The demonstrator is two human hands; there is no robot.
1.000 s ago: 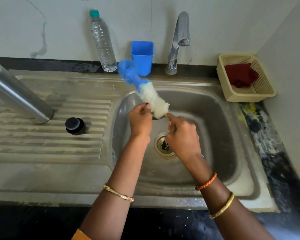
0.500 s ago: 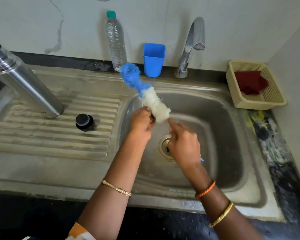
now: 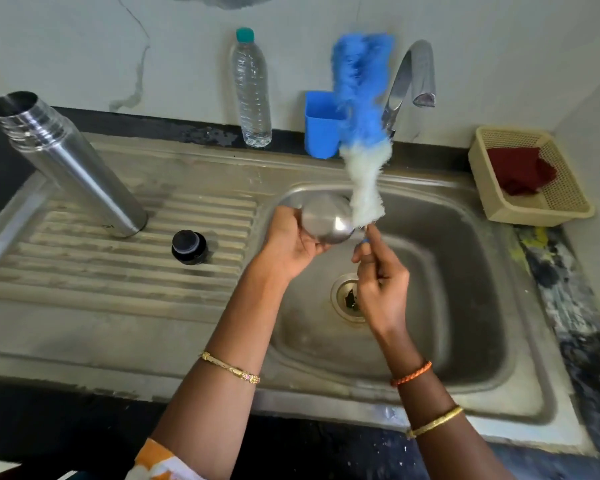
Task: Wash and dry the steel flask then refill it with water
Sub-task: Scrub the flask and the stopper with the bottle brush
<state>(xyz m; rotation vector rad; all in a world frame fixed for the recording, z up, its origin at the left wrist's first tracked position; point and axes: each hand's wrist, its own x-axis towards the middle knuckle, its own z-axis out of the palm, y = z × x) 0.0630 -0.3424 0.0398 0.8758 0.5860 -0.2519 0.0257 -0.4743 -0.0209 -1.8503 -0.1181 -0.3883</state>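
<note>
The steel flask (image 3: 73, 168) stands open-mouthed on the ribbed draining board at the left, its black stopper (image 3: 189, 247) beside it. Over the sink basin my left hand (image 3: 288, 245) holds the flask's round steel cap (image 3: 324, 220). My right hand (image 3: 381, 282) grips the thin handle of a bottle brush (image 3: 362, 133). The brush has a white lower part and a blue top. It points up, its white bristles beside the cap. The blue top is blurred in front of the tap (image 3: 409, 81).
A plastic water bottle (image 3: 252, 88) and a blue cup (image 3: 321, 124) stand on the ledge behind the sink (image 3: 465, 271). A beige basket (image 3: 534, 174) holding a dark red cloth sits at the right. The drain (image 3: 349, 299) lies below my right hand.
The brush has swung from leaning left to upright. My left hand has turned outward so the steel cap now shows. The view has shifted left.
</note>
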